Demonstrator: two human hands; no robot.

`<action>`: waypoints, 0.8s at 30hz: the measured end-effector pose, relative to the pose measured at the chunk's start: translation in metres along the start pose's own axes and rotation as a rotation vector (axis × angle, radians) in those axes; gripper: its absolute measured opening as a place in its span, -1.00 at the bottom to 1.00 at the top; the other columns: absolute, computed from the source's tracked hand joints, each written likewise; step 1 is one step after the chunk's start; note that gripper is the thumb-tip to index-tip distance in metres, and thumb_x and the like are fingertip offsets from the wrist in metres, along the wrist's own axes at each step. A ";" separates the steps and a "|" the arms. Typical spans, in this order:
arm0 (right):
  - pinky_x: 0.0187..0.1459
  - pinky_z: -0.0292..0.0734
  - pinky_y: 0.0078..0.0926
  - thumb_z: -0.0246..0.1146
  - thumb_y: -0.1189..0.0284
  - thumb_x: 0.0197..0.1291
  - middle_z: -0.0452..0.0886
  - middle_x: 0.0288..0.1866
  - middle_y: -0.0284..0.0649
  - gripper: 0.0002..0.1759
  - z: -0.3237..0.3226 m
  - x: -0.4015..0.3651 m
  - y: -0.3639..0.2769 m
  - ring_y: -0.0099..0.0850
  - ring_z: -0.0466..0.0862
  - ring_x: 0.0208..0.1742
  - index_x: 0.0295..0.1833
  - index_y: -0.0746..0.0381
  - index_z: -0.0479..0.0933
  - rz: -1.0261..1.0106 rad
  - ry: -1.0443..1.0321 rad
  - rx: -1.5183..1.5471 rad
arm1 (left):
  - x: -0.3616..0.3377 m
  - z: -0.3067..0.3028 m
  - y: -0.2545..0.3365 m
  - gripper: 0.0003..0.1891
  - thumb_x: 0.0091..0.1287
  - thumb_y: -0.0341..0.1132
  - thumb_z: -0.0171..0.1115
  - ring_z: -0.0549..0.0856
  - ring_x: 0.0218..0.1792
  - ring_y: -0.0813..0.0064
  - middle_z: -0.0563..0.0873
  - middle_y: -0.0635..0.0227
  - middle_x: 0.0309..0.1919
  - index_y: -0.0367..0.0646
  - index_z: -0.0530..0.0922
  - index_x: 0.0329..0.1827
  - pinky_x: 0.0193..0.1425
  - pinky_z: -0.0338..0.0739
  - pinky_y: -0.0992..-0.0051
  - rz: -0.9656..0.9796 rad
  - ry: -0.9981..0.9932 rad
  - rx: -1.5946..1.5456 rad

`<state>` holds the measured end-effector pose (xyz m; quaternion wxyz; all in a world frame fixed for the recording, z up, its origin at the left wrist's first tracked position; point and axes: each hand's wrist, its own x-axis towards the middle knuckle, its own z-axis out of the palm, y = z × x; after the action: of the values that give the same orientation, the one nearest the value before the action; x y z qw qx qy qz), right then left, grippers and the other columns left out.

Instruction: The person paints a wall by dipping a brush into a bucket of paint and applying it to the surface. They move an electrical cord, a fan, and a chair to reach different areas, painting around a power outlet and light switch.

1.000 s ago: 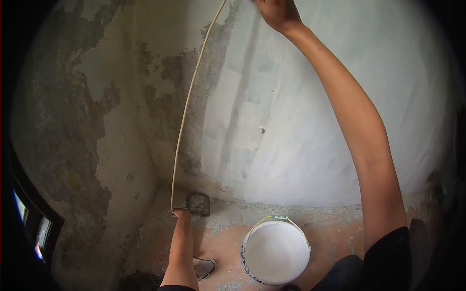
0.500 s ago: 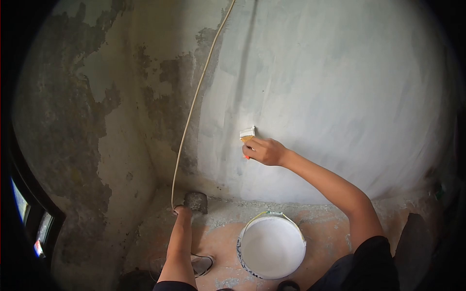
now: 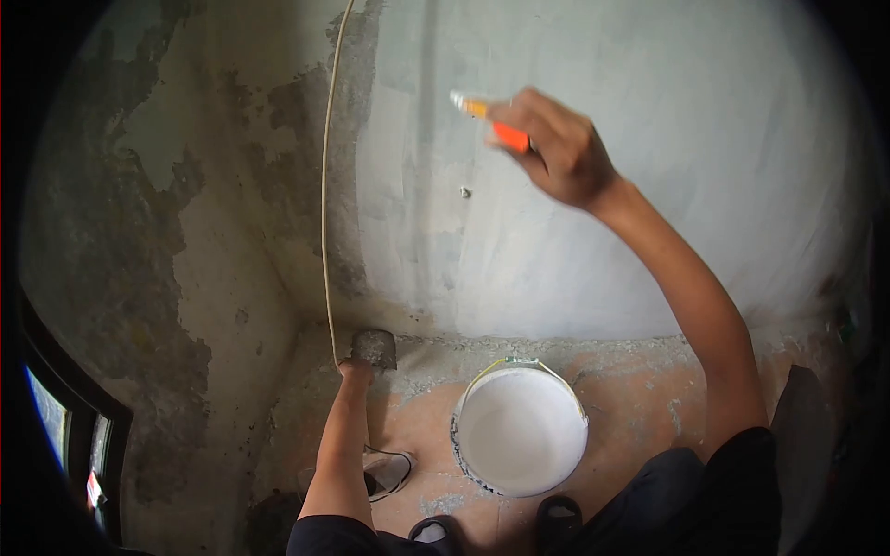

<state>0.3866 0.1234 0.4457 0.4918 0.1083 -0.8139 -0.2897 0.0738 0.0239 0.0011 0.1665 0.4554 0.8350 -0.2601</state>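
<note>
My right hand [image 3: 561,148] is closed round the orange handle of a paint brush [image 3: 510,135], raised in front of the pale painted wall [image 3: 649,111]. White paint coats the brush tip, which points to the upper left. Low on the left, my left hand [image 3: 356,369] is closed at the lower end of a long thin cable [image 3: 324,204], which runs up along the wall. Between my arms, a round white bucket [image 3: 522,432] with a wire handle stands on the floor, with white paint inside.
A grey cylindrical block [image 3: 375,348] lies at the wall's foot beside my left hand. Bare patchy plaster [image 3: 120,269] covers the left wall. A dark-framed window [image 3: 69,417] is at lower left. Two dark shoes [image 3: 559,519] show at the bottom, near a dark panel [image 3: 802,445].
My right hand has risen with the brush and turned, showing more of the orange handle. The view has shifted, so the bucket and my left hand appear higher. A small white spot now shows on the wall.
</note>
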 end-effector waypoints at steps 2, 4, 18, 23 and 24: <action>-0.49 0.60 -0.53 0.31 0.37 0.10 0.52 -0.33 -0.25 -0.75 -0.008 -0.044 -0.049 -0.43 0.59 -0.46 -0.15 0.23 0.47 0.097 -0.083 0.206 | 0.006 0.005 0.006 -0.54 0.10 -0.14 0.26 0.57 0.16 0.32 0.60 0.30 0.12 -0.02 0.57 0.11 0.14 0.44 0.28 0.009 -0.009 0.022; -0.49 0.58 -0.53 0.29 0.37 0.12 0.52 -0.31 -0.26 -0.78 -0.017 -0.089 -0.105 -0.43 0.60 -0.44 -0.19 0.22 0.47 0.214 -0.316 0.375 | 0.005 0.005 0.010 -0.56 0.12 -0.14 0.28 0.54 0.19 0.36 0.59 0.33 0.14 0.02 0.58 0.11 0.11 0.44 0.31 0.015 -0.017 0.043; -0.21 0.45 -0.22 0.10 0.29 0.29 0.54 -0.30 -0.10 -0.76 -0.011 -0.282 -0.282 -0.09 0.58 -0.29 -0.18 0.28 0.44 0.927 -0.906 1.205 | -0.031 -0.001 0.031 -0.65 0.16 -0.17 0.24 0.61 0.10 0.28 0.63 0.27 0.07 -0.06 0.63 -0.01 0.11 0.51 0.31 0.215 0.006 0.207; -0.15 0.48 -0.26 0.12 0.31 0.28 0.54 -0.22 -0.14 -0.77 -0.003 -0.303 -0.292 -0.16 0.60 -0.23 -0.12 0.25 0.50 0.843 -0.980 1.186 | -0.026 0.008 0.036 -0.64 0.12 -0.10 0.23 0.66 0.01 0.29 0.69 0.27 -0.07 -0.08 0.66 -0.08 0.07 0.52 0.26 0.202 0.089 0.279; -0.12 0.48 -0.26 0.11 0.32 0.29 0.53 -0.20 -0.13 -0.77 -0.001 -0.310 -0.297 -0.15 0.59 -0.20 -0.09 0.24 0.51 0.819 -1.015 1.197 | -0.027 0.005 0.037 -0.63 0.13 -0.10 0.23 0.64 0.04 0.29 0.68 0.28 -0.03 -0.07 0.65 -0.05 0.11 0.48 0.25 0.174 0.071 0.308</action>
<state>0.5081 0.0260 0.0454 -0.0027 -0.0943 -0.9240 0.3705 0.1194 0.0191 0.0004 0.0871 0.5551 0.7480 -0.3532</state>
